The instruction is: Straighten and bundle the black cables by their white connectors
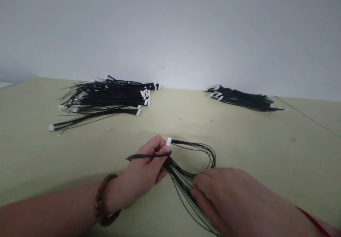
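Observation:
In the lower middle of the head view, my left hand (149, 162) is closed around a wire harness (181, 167) of thin black wires. A white connector (168, 142) pokes out above its thumb and forefinger. A short bundle of wires also crosses over that thumb and points left. From the connector, part of the wires loops right and back down toward my right hand (229, 198). This hand has its fingers curled round the wires lower down, and its fingertips are partly hidden. Loose wire lengths hang between the hands and run toward the bottom edge.
At the back left lies a large pile of black wire harnesses (114, 94) with white connectors. One separate harness (98, 114) lies in front of it. A smaller harness stack (242, 99) is at the back right, near the pale wall (183, 34) behind the table (266, 151).

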A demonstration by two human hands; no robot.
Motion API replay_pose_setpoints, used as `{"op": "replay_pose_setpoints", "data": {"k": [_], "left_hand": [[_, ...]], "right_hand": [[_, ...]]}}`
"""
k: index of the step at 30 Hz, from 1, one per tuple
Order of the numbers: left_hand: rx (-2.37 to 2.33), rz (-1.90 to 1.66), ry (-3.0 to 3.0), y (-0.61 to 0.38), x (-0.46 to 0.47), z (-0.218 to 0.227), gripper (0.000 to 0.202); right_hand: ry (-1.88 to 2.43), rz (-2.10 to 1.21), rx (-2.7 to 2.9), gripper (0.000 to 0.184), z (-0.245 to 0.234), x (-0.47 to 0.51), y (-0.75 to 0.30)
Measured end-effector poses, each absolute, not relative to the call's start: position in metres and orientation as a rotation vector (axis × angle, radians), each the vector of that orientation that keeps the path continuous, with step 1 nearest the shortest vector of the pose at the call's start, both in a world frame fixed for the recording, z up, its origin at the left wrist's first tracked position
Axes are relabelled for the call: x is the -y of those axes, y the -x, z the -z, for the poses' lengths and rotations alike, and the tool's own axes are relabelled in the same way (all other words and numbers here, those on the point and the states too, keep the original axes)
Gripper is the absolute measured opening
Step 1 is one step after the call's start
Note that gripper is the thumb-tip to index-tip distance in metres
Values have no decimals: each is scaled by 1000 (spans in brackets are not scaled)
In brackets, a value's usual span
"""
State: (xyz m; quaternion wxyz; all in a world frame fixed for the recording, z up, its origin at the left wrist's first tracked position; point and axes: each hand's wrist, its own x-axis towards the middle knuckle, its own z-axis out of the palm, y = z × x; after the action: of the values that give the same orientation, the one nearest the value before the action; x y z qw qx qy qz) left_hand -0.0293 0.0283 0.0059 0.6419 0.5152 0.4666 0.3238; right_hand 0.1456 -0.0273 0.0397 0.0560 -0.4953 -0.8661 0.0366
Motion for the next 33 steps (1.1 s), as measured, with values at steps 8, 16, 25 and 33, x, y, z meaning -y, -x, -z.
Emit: {"op": "replay_pose_setpoints", "data": {"k": [8, 16, 25, 33], "left_hand": [[-1014, -741, -1191, 30, -28, -4, 26], [-1033, -751, -1154, 26, -27, -6, 24], [-1046, -732, -1176, 29, -26, -5, 25], [-1028, -715, -1128, 33, -27, 4, 29]], "right_hand": [[1545, -612, 2338, 14, -47, 4, -136], [870, -1987, 1858, 17, -86, -23, -200], [543, -1306, 1072, 20, -88, -41, -203], [1185, -1011, 1671, 13, -77, -2, -152]]}}
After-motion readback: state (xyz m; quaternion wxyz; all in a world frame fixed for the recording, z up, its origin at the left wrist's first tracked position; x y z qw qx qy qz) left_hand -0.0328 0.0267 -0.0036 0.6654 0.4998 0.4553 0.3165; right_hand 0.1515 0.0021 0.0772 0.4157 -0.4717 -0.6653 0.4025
